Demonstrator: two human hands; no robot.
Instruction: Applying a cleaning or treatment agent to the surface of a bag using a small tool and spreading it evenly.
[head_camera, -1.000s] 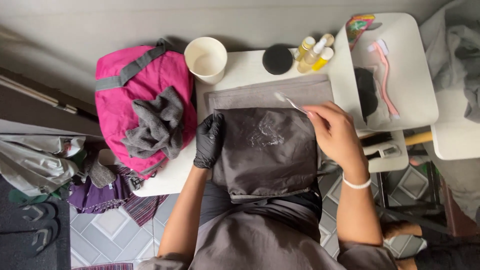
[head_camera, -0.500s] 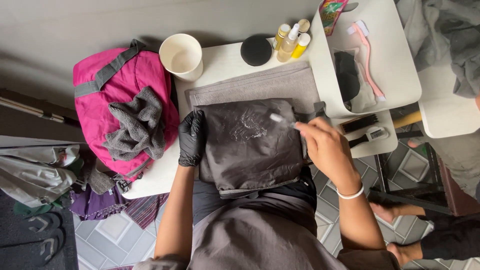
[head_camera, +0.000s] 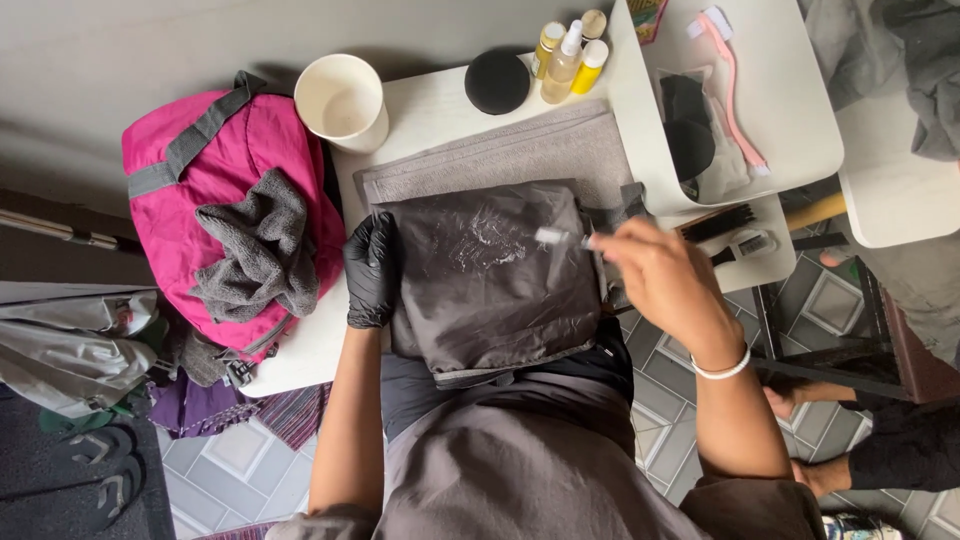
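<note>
We see the dark grey bag lying flat on a grey towel at the white table's front edge, foam on top. Our right hand grips a small brush over it; our gloved left hand presses flat on its side. A pink bag sits left.

A: Any packages or labels?
B: Three small bottles stand at the table's far edge, yellow and clear. A clear plastic pouch lies on the white tray, beside a colourful packet.
</note>
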